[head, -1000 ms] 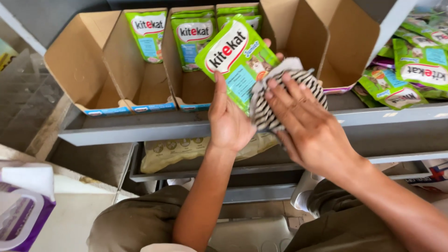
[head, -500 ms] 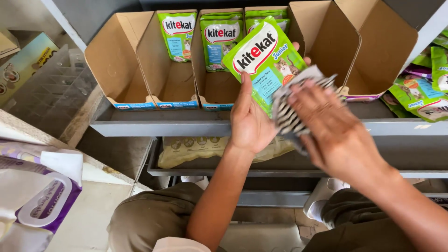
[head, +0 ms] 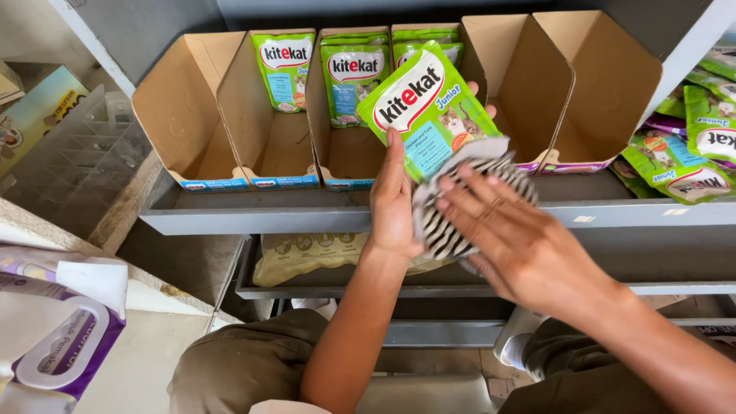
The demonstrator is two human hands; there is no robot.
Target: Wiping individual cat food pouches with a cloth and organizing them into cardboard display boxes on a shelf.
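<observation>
My left hand (head: pixel 393 201) holds up a green cat-food pouch (head: pixel 426 103) in front of the grey shelf (head: pixel 307 211), gripping its lower left part. My right hand (head: pixel 515 238) presses a black-and-white striped cloth (head: pixel 460 201) flat against the pouch's lower right corner. Behind the pouch stand open cardboard display boxes (head: pixel 230 115) with more green pouches (head: pixel 353 73) upright at the back.
Loose green and purple pouches (head: pixel 690 153) are piled at the right end of the shelf. A beige bag (head: pixel 307 253) lies on the lower shelf. A purple and white wipes pack (head: pixel 57 345) sits at lower left. My knees are below.
The view shifted, so shelf and boxes sit further right. My right hand with the cloth has slid down along the pouch. The left hand keeps its hold.
</observation>
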